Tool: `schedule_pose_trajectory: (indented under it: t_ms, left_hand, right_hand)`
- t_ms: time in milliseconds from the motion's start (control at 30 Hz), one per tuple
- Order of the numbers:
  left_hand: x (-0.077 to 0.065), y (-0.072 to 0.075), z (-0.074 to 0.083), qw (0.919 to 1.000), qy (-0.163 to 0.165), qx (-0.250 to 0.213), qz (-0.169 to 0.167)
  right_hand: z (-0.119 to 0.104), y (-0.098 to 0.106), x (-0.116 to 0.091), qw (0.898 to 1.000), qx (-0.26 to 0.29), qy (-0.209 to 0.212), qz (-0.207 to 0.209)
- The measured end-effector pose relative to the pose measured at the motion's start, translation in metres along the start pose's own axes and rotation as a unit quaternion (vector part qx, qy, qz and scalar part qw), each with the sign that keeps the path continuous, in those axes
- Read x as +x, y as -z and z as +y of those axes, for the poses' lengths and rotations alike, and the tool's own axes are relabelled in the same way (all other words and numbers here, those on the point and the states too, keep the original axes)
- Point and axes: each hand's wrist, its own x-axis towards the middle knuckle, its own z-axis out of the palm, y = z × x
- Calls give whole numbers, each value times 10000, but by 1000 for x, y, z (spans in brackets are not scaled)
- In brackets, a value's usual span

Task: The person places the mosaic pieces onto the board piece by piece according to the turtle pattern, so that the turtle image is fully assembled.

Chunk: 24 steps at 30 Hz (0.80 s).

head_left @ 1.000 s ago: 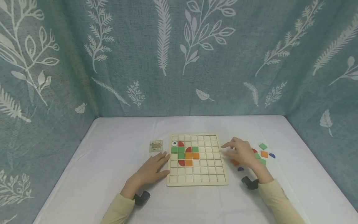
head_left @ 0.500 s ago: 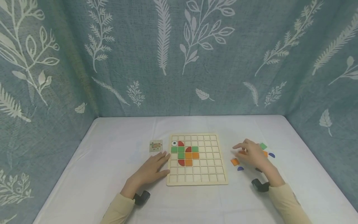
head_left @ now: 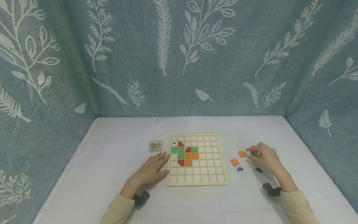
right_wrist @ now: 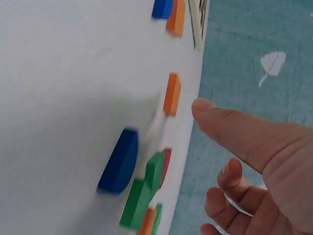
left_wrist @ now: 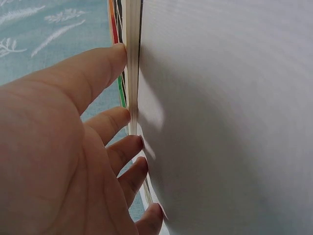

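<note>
My left hand (head_left: 152, 168) rests at the left edge of a wooden grid board (head_left: 208, 171), its fingertips and thumb touching the side. Coloured tiles fill some of the board's squares: green, orange, red quarter-rounds and a white eye tile (head_left: 174, 143). Over a group of loose tiles to the right hovers my right hand (head_left: 267, 158), fingers relaxed and nothing held. Below its fingers lie a red tile (head_left: 253, 151) and a green tile (head_left: 256, 155). The right wrist view shows a blue half-round tile (right_wrist: 119, 161) and green tiles (right_wrist: 137, 200) beside the hand; the hand hides others from the head view.
Between board and right hand lie two orange tiles, one nearer the hand (head_left: 242, 154) and one nearer the board (head_left: 235, 162), with a blue half-round (head_left: 240, 169) below. A small picture card (head_left: 155, 146) lies left of the board. A patterned curtain (head_left: 179, 62) surrounds the white-covered table.
My right hand has moved right, away from the board's edge and over the loose tiles, uncovering the orange ones. The left hand and the tiles on the board stay put.
</note>
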Motion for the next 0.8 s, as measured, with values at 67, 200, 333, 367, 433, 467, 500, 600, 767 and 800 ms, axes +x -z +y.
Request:
schedule_pose_trajectory:
  t_ms: [67, 200, 333, 367, 433, 467, 500, 600, 767, 800]
  left_hand:
    - [0, 0, 0, 10000, -3, -3, 2]
    - [0, 1, 1, 10000, 13, -8, -5]
    - [0, 0, 1, 10000, 2, -3, 4]
    - [0, 1, 1, 10000, 1, -3, 9]
    - [0, 0, 0, 10000, 2, -2, 8]
    - [0, 0, 0, 10000, 2, 0, 8]
    - [0, 0, 0, 10000, 5, 2, 7]
    - [1, 0, 0, 10000, 7, 12, 6]
    - [1, 1, 0, 10000, 49, 10, -5]
    - [1, 1, 0, 10000, 56, 1, -5]
  right_hand:
    - [5, 1, -2, 10000, -40, 21, 45]
    - [12, 3, -7, 9999, -11, -105, 47]
    - [16, 6, -13, 9990, 90, -421, -77]
    - [16, 7, -15, 9987, 89, -489, -95]
    - [18, 8, -17, 9980, 80, -621, -126]
    - [19, 8, -18, 9977, 73, -662, -126]
    - [20, 9, -19, 9975, 49, -700, -110]
    - [24, 10, -22, 9971, -26, -762, -49]
    - [27, 8, -23, 9956, -126, -923, -65]
    - [27, 8, -23, 9953, -147, -951, -68]
